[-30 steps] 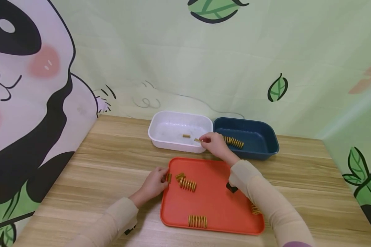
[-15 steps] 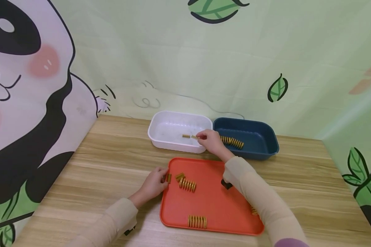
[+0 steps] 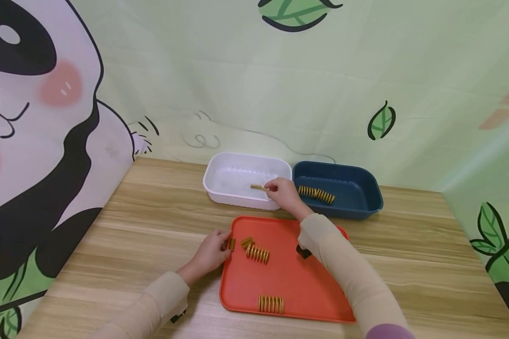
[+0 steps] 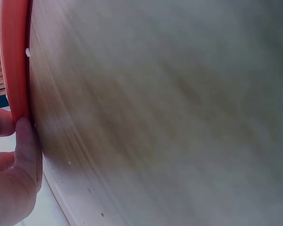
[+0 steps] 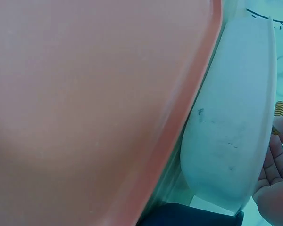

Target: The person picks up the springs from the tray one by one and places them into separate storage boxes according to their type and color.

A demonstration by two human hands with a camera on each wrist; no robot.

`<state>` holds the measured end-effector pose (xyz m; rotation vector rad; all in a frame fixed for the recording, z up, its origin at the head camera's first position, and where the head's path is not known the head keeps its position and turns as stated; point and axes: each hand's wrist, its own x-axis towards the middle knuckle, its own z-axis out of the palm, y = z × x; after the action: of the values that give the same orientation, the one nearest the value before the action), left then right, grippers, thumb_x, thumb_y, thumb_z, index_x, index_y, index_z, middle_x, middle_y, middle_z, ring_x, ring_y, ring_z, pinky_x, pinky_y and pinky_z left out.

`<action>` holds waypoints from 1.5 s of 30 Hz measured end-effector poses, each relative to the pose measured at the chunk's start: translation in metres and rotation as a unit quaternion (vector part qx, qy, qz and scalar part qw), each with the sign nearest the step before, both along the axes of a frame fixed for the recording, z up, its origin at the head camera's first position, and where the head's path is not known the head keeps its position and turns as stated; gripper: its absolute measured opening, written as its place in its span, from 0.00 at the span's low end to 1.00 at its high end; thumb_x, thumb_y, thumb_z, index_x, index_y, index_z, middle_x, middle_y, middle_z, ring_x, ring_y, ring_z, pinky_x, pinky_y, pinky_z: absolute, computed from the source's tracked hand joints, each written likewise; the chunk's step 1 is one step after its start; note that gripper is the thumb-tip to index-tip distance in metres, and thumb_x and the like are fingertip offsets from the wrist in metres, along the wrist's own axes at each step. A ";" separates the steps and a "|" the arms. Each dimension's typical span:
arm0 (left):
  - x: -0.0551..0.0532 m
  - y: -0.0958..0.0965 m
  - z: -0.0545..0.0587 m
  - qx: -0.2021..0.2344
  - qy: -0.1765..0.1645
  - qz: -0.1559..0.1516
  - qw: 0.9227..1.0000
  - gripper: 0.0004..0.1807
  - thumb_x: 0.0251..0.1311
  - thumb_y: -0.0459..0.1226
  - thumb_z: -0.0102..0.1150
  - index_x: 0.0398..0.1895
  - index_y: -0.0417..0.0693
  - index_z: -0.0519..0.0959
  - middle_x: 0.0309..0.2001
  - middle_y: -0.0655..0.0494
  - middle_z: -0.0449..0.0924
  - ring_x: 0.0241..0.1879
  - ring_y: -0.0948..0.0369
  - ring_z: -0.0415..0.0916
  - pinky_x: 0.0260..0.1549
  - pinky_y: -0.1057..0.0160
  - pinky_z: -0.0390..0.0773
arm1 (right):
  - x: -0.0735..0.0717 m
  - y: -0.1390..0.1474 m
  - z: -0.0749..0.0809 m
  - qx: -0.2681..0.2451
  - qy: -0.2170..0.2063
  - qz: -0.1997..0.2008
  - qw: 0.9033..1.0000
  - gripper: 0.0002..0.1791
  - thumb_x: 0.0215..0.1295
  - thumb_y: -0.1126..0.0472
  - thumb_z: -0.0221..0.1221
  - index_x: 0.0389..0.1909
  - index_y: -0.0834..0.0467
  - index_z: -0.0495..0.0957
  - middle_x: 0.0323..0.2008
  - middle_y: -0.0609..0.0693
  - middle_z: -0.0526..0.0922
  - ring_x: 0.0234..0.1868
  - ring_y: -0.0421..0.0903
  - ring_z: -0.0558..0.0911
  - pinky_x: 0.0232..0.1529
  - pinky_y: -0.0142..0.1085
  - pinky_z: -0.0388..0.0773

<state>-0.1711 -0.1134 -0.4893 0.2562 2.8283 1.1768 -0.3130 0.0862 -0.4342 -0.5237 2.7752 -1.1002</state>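
My right hand [image 3: 283,193] reaches over the front wall of the white bin [image 3: 226,199], pinching a small gold coil spring [image 5: 280,108] between thumb and fingers. Another small spring [image 3: 254,187] lies in the bin just left of it. My left hand [image 3: 212,249] grips the left rim of the red tray [image 3: 297,287]; the left wrist view shows fingers on both sides of that rim. Beside those fingertips a small spring [image 3: 232,244] lies along the tray edge. Farther in lie small coils [image 3: 247,242] and a large spring [image 3: 258,254]. A second large spring [image 3: 270,304] rests at the front edge.
A dark blue bin [image 3: 356,188] stands against the white one's right side, with large springs [image 3: 307,191] in it. Both bins sit behind the tray on the wooden table [image 3: 152,207]. My right sleeve [image 3: 343,263] covers the tray's right part.
My right hand has moved left over the white bin, bringing the pinched spring up to the one lying there. The left hand has stayed at the tray rim.
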 end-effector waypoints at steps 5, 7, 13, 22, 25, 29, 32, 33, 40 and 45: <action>0.000 -0.001 0.000 0.003 -0.002 0.001 1.000 0.29 0.44 0.25 0.56 0.55 0.29 0.67 0.44 0.41 0.71 0.30 0.60 0.71 0.26 0.68 0.72 | -0.003 -0.002 -0.003 0.006 -0.004 -0.005 1.000 0.12 0.56 0.66 0.54 0.40 0.63 0.80 0.38 0.57 0.79 0.37 0.49 0.73 0.43 0.39 0.74; 0.000 -0.001 0.000 0.004 -0.002 0.002 1.000 0.29 0.44 0.25 0.56 0.55 0.29 0.67 0.44 0.42 0.71 0.30 0.60 0.71 0.26 0.68 0.72 | -0.004 -0.003 -0.004 0.008 -0.006 -0.006 1.000 0.12 0.56 0.66 0.54 0.40 0.62 0.80 0.38 0.57 0.79 0.37 0.49 0.73 0.43 0.39 0.74; -0.001 -0.002 0.000 0.005 -0.001 0.003 1.000 0.29 0.44 0.25 0.56 0.55 0.29 0.67 0.44 0.42 0.71 0.30 0.60 0.71 0.25 0.69 0.72 | -0.009 -0.006 -0.004 0.014 -0.010 -0.012 1.000 0.13 0.55 0.65 0.54 0.40 0.62 0.80 0.39 0.57 0.79 0.37 0.49 0.73 0.43 0.39 0.74; -0.001 -0.004 0.000 0.000 -0.001 0.004 1.000 0.28 0.44 0.25 0.56 0.55 0.29 0.67 0.44 0.42 0.70 0.30 0.60 0.71 0.26 0.68 0.72 | -0.016 -0.011 -0.002 0.018 -0.032 -0.015 0.999 0.14 0.55 0.65 0.53 0.42 0.62 0.79 0.41 0.56 0.80 0.38 0.49 0.73 0.43 0.38 0.74; -0.001 -0.004 0.001 0.003 -0.003 0.004 1.000 0.28 0.44 0.25 0.56 0.55 0.29 0.67 0.45 0.42 0.70 0.30 0.60 0.71 0.26 0.68 0.73 | -0.017 -0.012 -0.002 0.015 -0.042 -0.017 0.999 0.14 0.56 0.66 0.54 0.43 0.62 0.79 0.42 0.56 0.80 0.38 0.49 0.73 0.43 0.38 0.75; -0.001 -0.004 0.001 0.008 -0.006 0.003 1.000 0.29 0.44 0.25 0.56 0.55 0.29 0.67 0.45 0.41 0.70 0.30 0.60 0.72 0.26 0.68 0.73 | -0.020 -0.013 -0.004 0.016 -0.052 -0.019 0.998 0.14 0.56 0.66 0.54 0.43 0.62 0.78 0.42 0.56 0.79 0.39 0.49 0.73 0.45 0.39 0.75; 0.000 -0.005 0.000 0.007 -0.003 0.001 1.000 0.29 0.44 0.25 0.56 0.55 0.28 0.67 0.45 0.41 0.70 0.30 0.60 0.72 0.25 0.69 0.73 | -0.023 -0.014 -0.006 0.019 -0.058 -0.020 0.998 0.14 0.56 0.65 0.53 0.44 0.62 0.78 0.43 0.56 0.79 0.40 0.49 0.73 0.45 0.38 0.75; -0.001 -0.005 -0.001 0.006 -0.003 0.001 1.000 0.29 0.44 0.25 0.56 0.55 0.28 0.67 0.45 0.41 0.70 0.30 0.60 0.72 0.25 0.69 0.73 | -0.023 -0.015 -0.006 0.020 -0.060 -0.020 0.998 0.14 0.56 0.65 0.53 0.44 0.62 0.78 0.43 0.56 0.79 0.40 0.49 0.73 0.45 0.38 0.75; -0.001 -0.004 -0.003 0.001 0.002 -0.004 1.000 0.28 0.45 0.25 0.57 0.55 0.29 0.67 0.44 0.41 0.70 0.30 0.60 0.71 0.26 0.69 0.73 | -0.027 -0.017 -0.008 0.032 -0.049 -0.017 0.998 0.13 0.55 0.66 0.53 0.42 0.63 0.79 0.41 0.56 0.80 0.39 0.49 0.74 0.45 0.39 0.74; 0.000 -0.002 -0.003 0.008 0.004 -0.002 1.000 0.29 0.43 0.25 0.57 0.54 0.28 0.67 0.43 0.42 0.70 0.30 0.61 0.72 0.25 0.70 0.72 | -0.031 -0.019 -0.010 0.042 -0.054 -0.018 0.997 0.13 0.55 0.66 0.53 0.41 0.63 0.79 0.39 0.56 0.80 0.38 0.49 0.73 0.45 0.38 0.73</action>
<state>-0.1714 -0.1155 -0.4925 0.2678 2.8246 1.1997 -0.3440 0.0674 -0.4444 -0.3937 2.7332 -0.9823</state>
